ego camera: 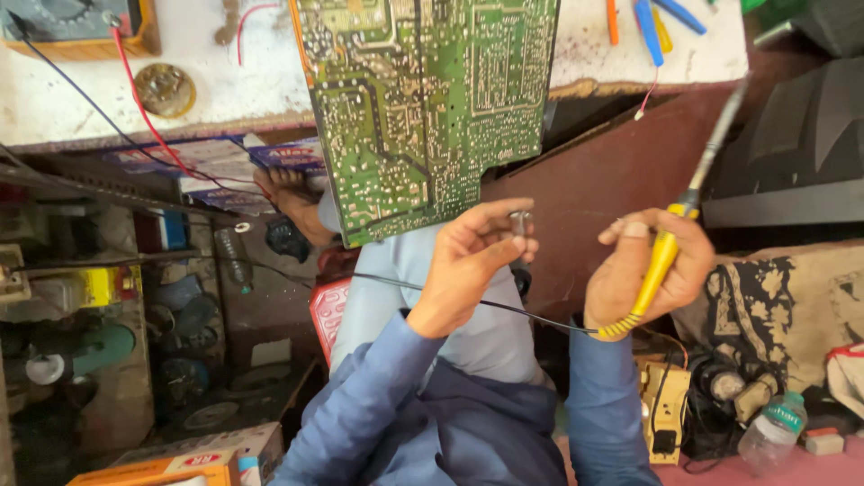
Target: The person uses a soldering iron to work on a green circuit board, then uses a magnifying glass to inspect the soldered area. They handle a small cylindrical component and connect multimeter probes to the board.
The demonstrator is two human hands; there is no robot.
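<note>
Hands (468,261) on yellow-handled soldering iron (670,234)

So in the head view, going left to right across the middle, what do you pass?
Clear plastic bottle hanging at the shelf → left hand pinching a small component → right hand holding the yellow-handled soldering iron → patterned cloth.

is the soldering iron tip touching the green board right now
No, the soldering iron in the right hand points up and away from the circuit board.
</note>
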